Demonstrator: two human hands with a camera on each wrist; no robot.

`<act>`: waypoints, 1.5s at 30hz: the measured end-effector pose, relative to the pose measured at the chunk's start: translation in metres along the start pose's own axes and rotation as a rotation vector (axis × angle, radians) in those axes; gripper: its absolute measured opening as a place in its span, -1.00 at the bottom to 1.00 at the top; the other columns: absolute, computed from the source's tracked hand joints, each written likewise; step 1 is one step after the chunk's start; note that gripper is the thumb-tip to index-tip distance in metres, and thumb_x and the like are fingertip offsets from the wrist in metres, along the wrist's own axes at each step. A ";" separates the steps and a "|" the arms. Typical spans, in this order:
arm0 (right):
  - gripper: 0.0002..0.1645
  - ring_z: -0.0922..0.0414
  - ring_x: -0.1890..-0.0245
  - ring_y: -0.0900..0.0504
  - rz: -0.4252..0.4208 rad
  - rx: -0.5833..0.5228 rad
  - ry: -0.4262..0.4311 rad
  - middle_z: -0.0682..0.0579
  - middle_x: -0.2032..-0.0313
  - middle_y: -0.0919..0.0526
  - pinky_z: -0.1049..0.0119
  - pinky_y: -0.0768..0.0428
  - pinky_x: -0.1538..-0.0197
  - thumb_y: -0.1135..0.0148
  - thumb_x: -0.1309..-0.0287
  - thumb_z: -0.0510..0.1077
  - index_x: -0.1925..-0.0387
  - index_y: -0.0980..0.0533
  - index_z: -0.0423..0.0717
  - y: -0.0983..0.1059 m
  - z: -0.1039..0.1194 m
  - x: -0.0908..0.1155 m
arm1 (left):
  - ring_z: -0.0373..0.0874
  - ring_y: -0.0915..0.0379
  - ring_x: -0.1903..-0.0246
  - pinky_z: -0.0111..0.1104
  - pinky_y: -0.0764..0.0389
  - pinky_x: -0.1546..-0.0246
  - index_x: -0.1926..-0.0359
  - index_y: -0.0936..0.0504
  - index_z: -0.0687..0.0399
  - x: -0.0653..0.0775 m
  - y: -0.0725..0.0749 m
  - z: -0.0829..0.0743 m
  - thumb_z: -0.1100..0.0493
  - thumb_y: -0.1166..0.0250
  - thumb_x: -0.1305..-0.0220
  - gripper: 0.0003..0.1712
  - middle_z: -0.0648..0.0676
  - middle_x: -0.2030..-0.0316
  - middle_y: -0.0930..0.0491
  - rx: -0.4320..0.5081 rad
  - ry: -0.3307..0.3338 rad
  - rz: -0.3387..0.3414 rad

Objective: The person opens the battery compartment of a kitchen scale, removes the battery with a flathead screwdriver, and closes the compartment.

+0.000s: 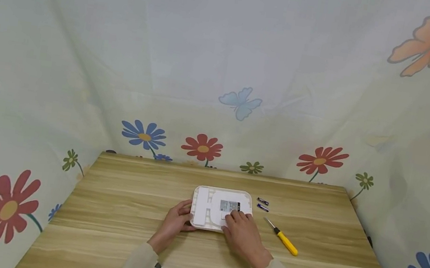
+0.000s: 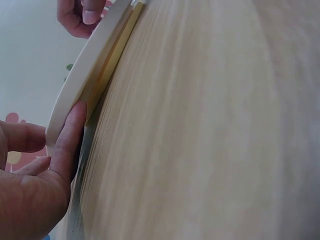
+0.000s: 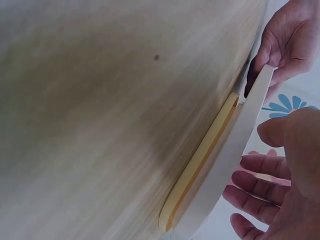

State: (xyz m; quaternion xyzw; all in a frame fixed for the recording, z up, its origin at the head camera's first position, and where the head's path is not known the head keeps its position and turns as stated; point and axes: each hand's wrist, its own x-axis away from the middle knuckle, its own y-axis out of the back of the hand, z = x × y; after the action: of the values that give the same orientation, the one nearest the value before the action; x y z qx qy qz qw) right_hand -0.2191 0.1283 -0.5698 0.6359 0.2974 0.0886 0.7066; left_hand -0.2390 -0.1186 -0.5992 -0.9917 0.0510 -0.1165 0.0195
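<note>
A white plastic device [image 1: 201,206] with rounded corners lies on the table, its ribbed back with a grey label [image 1: 228,206] facing up. My left hand [image 1: 176,217] grips its left edge, one digit under the rim and others at the upper side, as the left wrist view shows. Over the lower right of the back is my right hand [image 1: 243,235], its fingertips at the surface below the label and covering part of it. In the right wrist view those fingers are loosely bent and the thumb stands apart from them. A yellow layer [image 3: 200,160] shows beneath the white body.
Two small dark batteries [image 1: 263,204] lie just right of the device. A screwdriver [image 1: 286,242] with a yellow handle lies near my right hand, tip toward the batteries. The wooden table [image 1: 141,178] ends at a flower-printed cloth wall [image 1: 184,115] behind and on both sides.
</note>
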 end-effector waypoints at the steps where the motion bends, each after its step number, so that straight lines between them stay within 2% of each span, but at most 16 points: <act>1: -0.69 0.10 0.13 -0.55 0.003 0.000 0.001 0.09 0.18 -0.59 0.15 -0.54 0.02 -0.20 -0.29 0.10 0.10 -0.57 0.01 0.000 0.000 0.000 | -0.10 -0.59 0.16 -0.21 -0.78 0.18 -0.46 -0.20 0.13 0.000 0.000 -0.001 0.34 -0.04 -0.41 -0.38 0.37 -0.21 -0.40 0.001 -0.001 -0.001; 9: -0.68 0.07 0.08 -0.56 0.019 -0.001 0.007 0.09 0.14 -0.59 0.09 -0.54 -0.06 -0.18 -0.30 0.13 0.08 -0.57 0.03 -0.002 -0.001 0.002 | -0.08 -0.59 0.16 -0.20 -0.78 0.19 -0.46 -0.19 0.16 0.000 0.000 0.001 0.34 -0.04 -0.40 -0.37 0.39 -0.20 -0.39 -0.002 0.000 -0.011; 13: -0.63 0.03 0.00 -0.54 0.026 -0.004 -0.010 0.06 0.07 -0.60 0.03 -0.48 -0.10 -0.19 -0.29 0.13 0.00 -0.55 0.02 -0.003 -0.003 0.005 | -0.06 -0.60 0.16 -0.18 -0.78 0.20 -0.45 -0.19 0.22 0.003 -0.002 0.002 0.36 -0.03 -0.39 -0.38 0.43 -0.23 -0.37 -0.022 -0.010 -0.019; 20: -0.49 -0.05 -0.13 -0.49 -0.003 -0.072 -0.131 -0.04 -0.08 -0.56 -0.07 -0.45 -0.16 -0.25 -0.25 0.08 -0.16 -0.50 -0.03 0.005 -0.013 0.004 | -0.05 -0.58 0.19 -0.16 -0.77 0.23 -0.41 -0.24 0.27 0.004 -0.007 -0.003 0.37 -0.07 -0.37 -0.40 0.42 -0.18 -0.38 -0.099 -0.043 -0.069; 26: -0.42 -0.12 -0.15 -0.49 0.020 -0.132 -0.251 -0.11 -0.12 -0.52 -0.14 -0.47 -0.25 -0.28 -0.24 0.05 -0.22 -0.46 -0.09 0.015 -0.026 0.000 | -0.06 -0.59 0.22 -0.20 -0.77 0.23 -0.42 -0.23 0.27 0.005 -0.006 -0.009 0.37 -0.13 -0.32 -0.35 0.43 -0.19 -0.38 -0.143 -0.060 -0.087; 30: -0.37 -0.15 -0.22 -0.46 0.029 -0.215 -0.315 -0.18 -0.18 -0.51 -0.13 -0.46 -0.32 -0.29 -0.24 0.02 -0.26 -0.42 -0.14 0.017 -0.035 -0.002 | -0.08 -0.57 0.20 -0.21 -0.77 0.24 -0.42 -0.23 0.27 0.001 -0.003 -0.009 0.37 -0.13 -0.32 -0.35 0.42 -0.21 -0.37 -0.138 -0.067 -0.077; 37: -0.26 -0.20 -0.33 -0.37 0.130 -0.457 -0.475 -0.25 -0.35 -0.36 -0.17 -0.36 -0.41 -0.21 -0.30 0.05 -0.39 -0.27 -0.19 0.012 -0.047 -0.005 | -0.03 -0.57 0.14 -0.15 -0.76 0.21 -0.45 -0.16 0.26 -0.003 0.001 -0.007 0.41 -0.10 -0.33 -0.31 0.44 -0.26 -0.33 -0.132 -0.074 -0.053; 40: -0.26 -0.24 -0.28 -0.42 0.149 -0.577 -0.550 -0.30 -0.35 -0.36 -0.21 -0.42 -0.34 -0.21 -0.31 0.02 -0.40 -0.25 -0.21 0.012 -0.050 -0.007 | -0.02 -0.57 0.12 -0.14 -0.76 0.20 -0.47 -0.12 0.23 -0.003 0.002 -0.007 0.42 -0.10 -0.33 -0.28 0.45 -0.28 -0.32 -0.137 -0.077 -0.051; 45: -0.27 -0.20 -0.17 -0.55 0.161 -0.695 -0.646 -0.31 -0.26 -0.45 -0.13 -0.60 -0.19 -0.19 -0.33 -0.01 -0.42 -0.22 -0.17 0.009 -0.055 -0.008 | -0.05 -0.57 0.14 -0.20 -0.77 0.25 -0.48 -0.13 0.20 -0.005 0.003 -0.009 0.42 -0.12 -0.32 -0.26 0.43 -0.28 -0.34 -0.144 -0.080 -0.051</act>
State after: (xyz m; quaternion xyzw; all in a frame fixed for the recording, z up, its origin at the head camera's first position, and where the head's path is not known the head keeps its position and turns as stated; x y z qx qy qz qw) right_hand -0.2529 0.1722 -0.5593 0.3782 -0.0348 0.0349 0.9244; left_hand -0.2459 -0.1213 -0.5916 -0.9954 0.0332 -0.0732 -0.0527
